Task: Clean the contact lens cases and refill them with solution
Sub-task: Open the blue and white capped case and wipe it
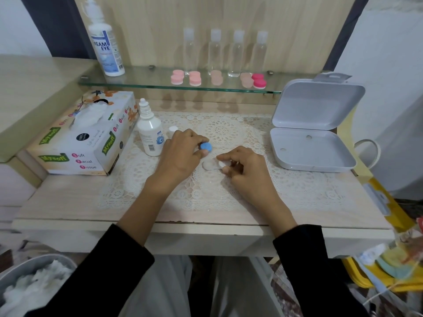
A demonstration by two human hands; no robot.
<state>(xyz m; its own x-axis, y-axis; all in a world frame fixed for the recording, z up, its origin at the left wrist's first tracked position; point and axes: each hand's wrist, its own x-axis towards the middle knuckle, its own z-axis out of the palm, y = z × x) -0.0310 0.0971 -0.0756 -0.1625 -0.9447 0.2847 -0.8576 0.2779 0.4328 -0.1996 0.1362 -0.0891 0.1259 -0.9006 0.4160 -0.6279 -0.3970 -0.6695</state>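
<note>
Head view, white lens case (208,165) pinched on lace mat (229,131) by right hand (247,170) — contents unclear, blue cap (206,146) gripped by left hand (180,154), solution bottle (150,133) just beside, grey box (313,152) opened at right.

At frame centre my cap (205,146) is blue and the lens case (209,165) white, on a white lace doily (229,131) of round motifs. The shelf cases (195,78) at upper centre run pale to hot pink.
</note>
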